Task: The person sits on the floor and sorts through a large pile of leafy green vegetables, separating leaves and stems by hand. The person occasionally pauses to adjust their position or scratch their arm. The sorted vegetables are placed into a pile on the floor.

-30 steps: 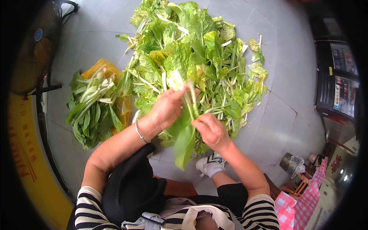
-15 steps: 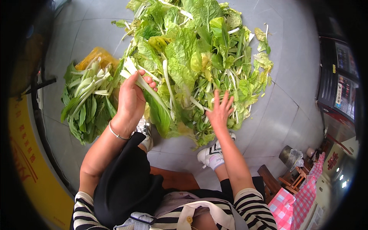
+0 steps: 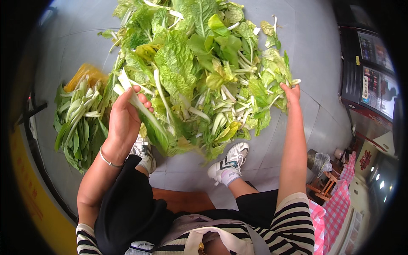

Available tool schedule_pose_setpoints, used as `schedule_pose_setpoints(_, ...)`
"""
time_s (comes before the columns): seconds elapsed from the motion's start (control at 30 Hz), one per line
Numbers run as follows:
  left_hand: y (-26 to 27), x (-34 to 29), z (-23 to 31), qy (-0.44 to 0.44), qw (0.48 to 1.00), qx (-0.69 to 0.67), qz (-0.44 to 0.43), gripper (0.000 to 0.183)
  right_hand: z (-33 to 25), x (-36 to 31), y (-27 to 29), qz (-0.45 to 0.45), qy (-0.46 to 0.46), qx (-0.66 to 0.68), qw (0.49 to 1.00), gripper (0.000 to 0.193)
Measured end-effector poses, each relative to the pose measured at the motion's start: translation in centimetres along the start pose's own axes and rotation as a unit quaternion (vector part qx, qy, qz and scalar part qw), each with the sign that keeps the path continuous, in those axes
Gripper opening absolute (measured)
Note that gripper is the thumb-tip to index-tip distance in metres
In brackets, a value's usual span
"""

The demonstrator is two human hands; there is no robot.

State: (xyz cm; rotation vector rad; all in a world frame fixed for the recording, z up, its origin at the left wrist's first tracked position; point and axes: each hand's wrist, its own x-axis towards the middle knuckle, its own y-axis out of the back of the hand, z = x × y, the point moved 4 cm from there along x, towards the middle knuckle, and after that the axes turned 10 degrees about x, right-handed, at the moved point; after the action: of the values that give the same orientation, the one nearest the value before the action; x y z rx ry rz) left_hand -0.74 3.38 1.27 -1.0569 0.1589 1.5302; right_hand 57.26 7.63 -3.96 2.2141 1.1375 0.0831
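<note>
Left grip (image 3: 126, 112) holds stalks (image 3: 146, 112) at the left of the leaf pile (image 3: 208, 49); right grip (image 3: 291, 94) pinches a leaf stem (image 3: 296, 81) on its right. Leaves (image 3: 176, 61) look light, soft; hold firmer stalks.

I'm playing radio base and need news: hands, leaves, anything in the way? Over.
Left hand: gripping pale-stemmed greens. Right hand: touching leaf pile at its right edge, grip unclear. White shoes by pile's near edge, apparently not blocking.
</note>
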Motion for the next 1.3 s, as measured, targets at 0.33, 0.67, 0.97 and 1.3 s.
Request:
schedule_pose_setpoints(0.33, -0.7, -2.2, 0.1, 0.033, 0.997, 0.046, -0.048, 0.023, 1.7, -12.8, -4.4, -0.041, 0.185, -0.248, 0.950, 0.050)
schedule_pose_setpoints(0.67, -1.8, -2.1, -0.5, 0.042, 0.996, 0.027, -0.074, 0.022, 0.5, -9.4, -4.2, 0.062, 0.106, -0.139, 0.983, 0.016)
schedule_pose_setpoints(0.97, -1.7, -2.1, -0.9, 0.061, 0.995, 0.034, -0.065, 0.022, -2.2, -26.3, -13.8, -0.361, 0.032, -0.235, 0.902, 0.077)
schedule_pose_setpoints(1.3, -1.3, -2.0, -1.0, 0.059, 0.996, 0.021, -0.063, 0.022, 0.9, -25.9, -13.6, -0.370, 0.274, -0.294, 0.838, 0.042)
